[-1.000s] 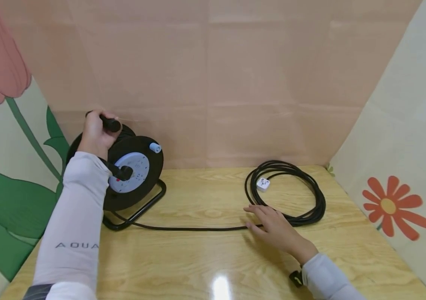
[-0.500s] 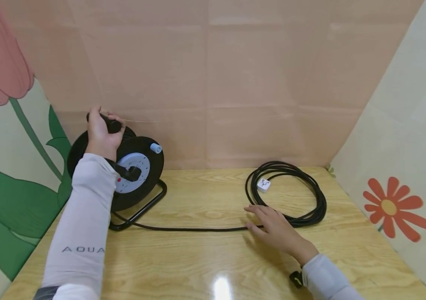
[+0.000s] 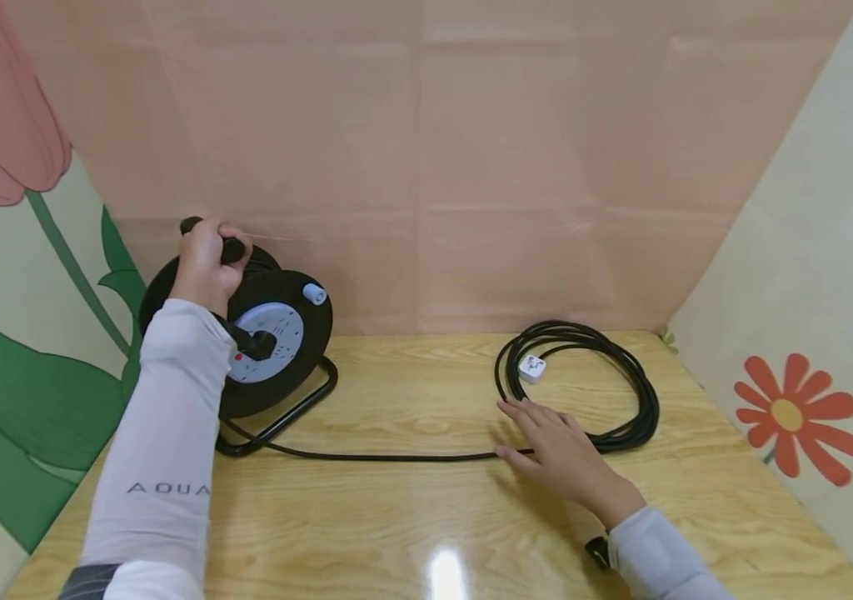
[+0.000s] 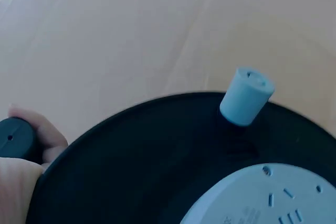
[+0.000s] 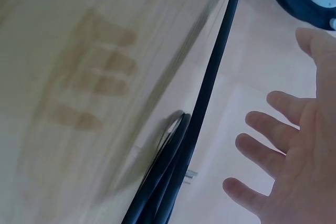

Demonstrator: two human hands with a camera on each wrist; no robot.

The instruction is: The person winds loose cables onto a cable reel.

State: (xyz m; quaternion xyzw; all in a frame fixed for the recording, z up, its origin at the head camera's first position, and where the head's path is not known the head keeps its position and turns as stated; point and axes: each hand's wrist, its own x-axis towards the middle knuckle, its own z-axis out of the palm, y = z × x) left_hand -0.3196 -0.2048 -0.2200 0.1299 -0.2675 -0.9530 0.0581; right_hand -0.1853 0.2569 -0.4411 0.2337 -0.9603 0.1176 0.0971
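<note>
A black cable reel [image 3: 314, 325] with a pale blue socket face [image 3: 286, 325] stands at the left, tilted toward me. My left hand [image 3: 209, 262] holds its black top handle [image 3: 232, 250], fingers wrapped over it. In the left wrist view, the handle's end [image 4: 16, 139] shows beside the thumb. A light blue winding knob [image 4: 247, 97] sticks out of the reel's disc. From the reel a black cable [image 3: 396, 457] runs along the table to a loose coil [image 3: 647, 408]. Over the coil's near left side hovers my right hand [image 3: 569, 458], fingers spread; the right wrist view shows nothing in it.
A white plug [image 3: 531, 367] lies inside the coil. The reel's tubular stand [image 3: 306, 404] rests on the wood-grain table [image 3: 366, 533]. Behind rises a pink backdrop [image 3: 419, 167], with flower-printed sheets at both sides.
The reel has tipped or shifted slightly right with my left hand on its handle; the left fingers loosened, then wrapped round it again. My right hand has moved only slightly.
</note>
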